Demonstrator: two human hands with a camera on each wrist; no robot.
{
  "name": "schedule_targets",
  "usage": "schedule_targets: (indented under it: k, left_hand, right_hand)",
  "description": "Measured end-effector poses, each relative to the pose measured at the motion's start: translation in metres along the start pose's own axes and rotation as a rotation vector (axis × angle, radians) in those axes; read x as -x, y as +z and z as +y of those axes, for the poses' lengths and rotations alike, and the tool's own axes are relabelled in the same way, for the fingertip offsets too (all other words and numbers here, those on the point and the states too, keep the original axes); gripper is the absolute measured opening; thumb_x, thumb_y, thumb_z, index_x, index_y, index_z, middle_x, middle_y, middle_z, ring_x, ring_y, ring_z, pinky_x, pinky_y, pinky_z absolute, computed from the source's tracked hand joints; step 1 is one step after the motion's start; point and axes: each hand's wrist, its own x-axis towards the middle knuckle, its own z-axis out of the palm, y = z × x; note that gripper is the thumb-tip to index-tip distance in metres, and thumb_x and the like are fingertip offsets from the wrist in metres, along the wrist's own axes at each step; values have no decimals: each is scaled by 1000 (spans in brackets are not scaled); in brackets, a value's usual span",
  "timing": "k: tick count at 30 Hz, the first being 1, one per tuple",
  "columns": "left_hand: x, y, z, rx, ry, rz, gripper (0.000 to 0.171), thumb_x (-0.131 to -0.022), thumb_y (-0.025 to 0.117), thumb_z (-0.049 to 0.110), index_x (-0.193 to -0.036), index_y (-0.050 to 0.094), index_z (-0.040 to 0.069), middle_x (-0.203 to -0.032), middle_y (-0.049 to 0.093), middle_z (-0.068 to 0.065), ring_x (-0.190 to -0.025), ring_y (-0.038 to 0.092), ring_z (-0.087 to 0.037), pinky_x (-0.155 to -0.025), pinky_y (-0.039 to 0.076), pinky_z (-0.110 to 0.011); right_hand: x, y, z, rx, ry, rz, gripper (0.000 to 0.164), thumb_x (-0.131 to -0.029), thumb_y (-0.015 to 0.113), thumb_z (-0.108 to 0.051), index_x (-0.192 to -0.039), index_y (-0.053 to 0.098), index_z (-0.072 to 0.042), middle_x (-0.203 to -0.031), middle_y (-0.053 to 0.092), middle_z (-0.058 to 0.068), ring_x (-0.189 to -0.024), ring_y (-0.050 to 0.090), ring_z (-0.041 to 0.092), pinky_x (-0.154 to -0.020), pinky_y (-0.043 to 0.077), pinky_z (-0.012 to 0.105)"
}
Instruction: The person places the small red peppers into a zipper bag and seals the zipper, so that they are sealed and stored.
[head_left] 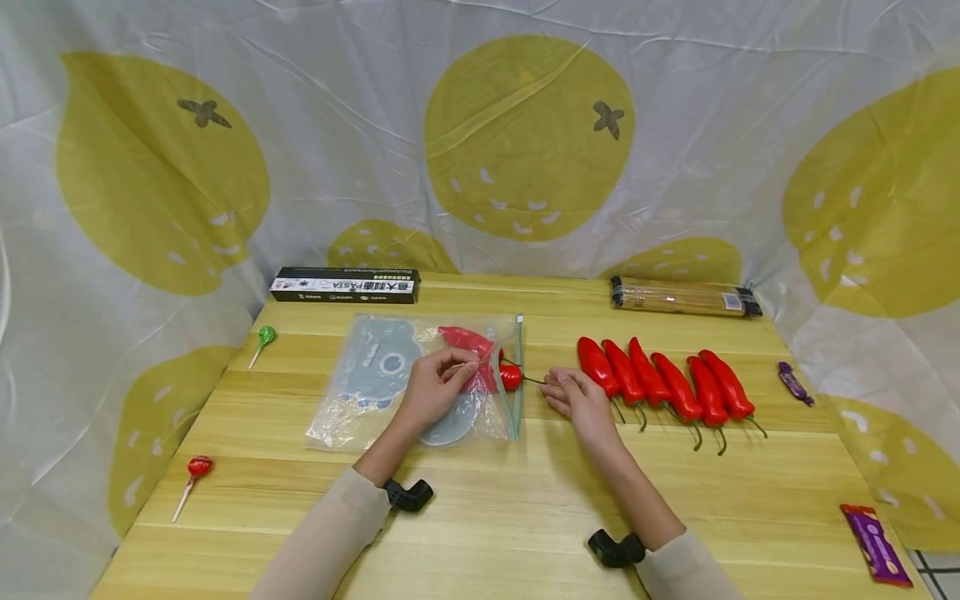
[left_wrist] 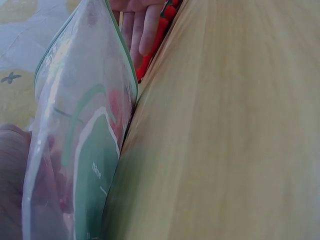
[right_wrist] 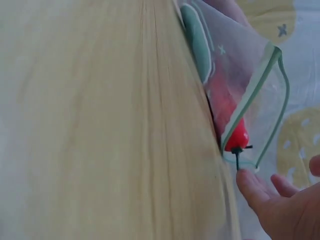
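Observation:
A clear zip bag (head_left: 330, 421) with a green-edged mouth lies across the middle of the table, its mouth facing right and gaping. My left hand (head_left: 437, 385) pinches the bag's upper film near the mouth. Inside the bag are red chili peppers (head_left: 461, 337); the stem end of one pepper (right_wrist: 240, 136) sits at the mouth, its green stem poking out. My right hand (head_left: 583, 404) is just right of the mouth, fingers extended, with a fingertip right at that stem in the right wrist view. Part of the peppers is hidden behind my left hand.
Several red peppers (head_left: 678, 387) lie in a row to the right. A black pasta box (head_left: 343, 285) and a noodle pack (head_left: 682, 297) stand at the back. Green (head_left: 266, 335) and red lollipops (head_left: 199, 467) lie left; a purple candy (head_left: 793, 383) and purple snack packet (head_left: 876, 546) right.

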Motion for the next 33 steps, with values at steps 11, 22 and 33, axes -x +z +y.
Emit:
schedule_targets:
  k: [11, 22, 33]
  left_hand:
    - [2, 1, 4, -201, 199, 28, 13, -90, 69, 31, -99, 72, 22, -100, 73, 7, -96, 68, -9, -86, 54, -24]
    - [1, 4, 1, -111, 135, 46, 15, -89, 70, 32, -100, 71, 22, -99, 73, 6, -94, 67, -10, -84, 53, -22]
    - [1, 2, 0, -89, 73, 52, 16, -88, 71, 36, -99, 71, 25, -100, 73, 9, -98, 65, -11, -88, 53, -24]
  right_hand:
    - [0, 30, -4, -154, -22, -143, 54, -107, 34, -32, -139, 35, 11, -143, 46, 29, -132, 47, 39, -109, 38, 47]
    - [-2, 31, -1, -118, -25, -219, 57, -107, 32, -38, -143, 36, 6, -146, 45, 25, -134, 46, 36, -110, 38, 43]
    - [41, -31, -8, 218, -195, 15, 37, -98, 59, -24, -127, 52, -2, -127, 57, 26, -111, 63, 34, -90, 55, 31]
